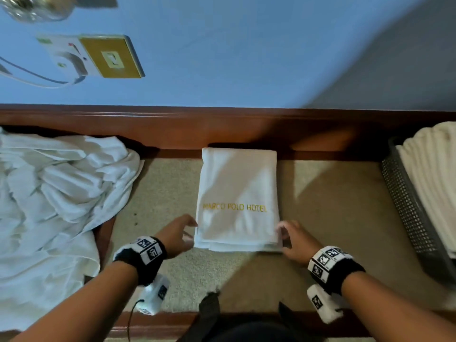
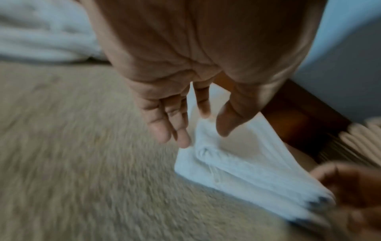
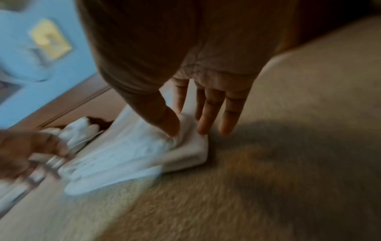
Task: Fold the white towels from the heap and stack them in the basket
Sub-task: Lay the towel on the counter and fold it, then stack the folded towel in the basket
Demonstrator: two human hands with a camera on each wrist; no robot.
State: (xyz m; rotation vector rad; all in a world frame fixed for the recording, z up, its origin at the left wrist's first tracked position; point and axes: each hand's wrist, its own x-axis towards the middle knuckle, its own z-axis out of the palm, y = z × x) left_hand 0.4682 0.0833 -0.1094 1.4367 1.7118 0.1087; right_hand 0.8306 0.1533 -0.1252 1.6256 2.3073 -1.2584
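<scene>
You have the folded towel on the carpet between heap and basket, left hand spread beside it, right hand pinching its corner; next, probably lift it flat into the basket.

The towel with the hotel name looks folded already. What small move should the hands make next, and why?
Probably lift the folded towel and carry it right to the basket. It lies flat and squared on the carpet, the left hand and right hand are at its near corners, and folded towels already stand there.
</scene>
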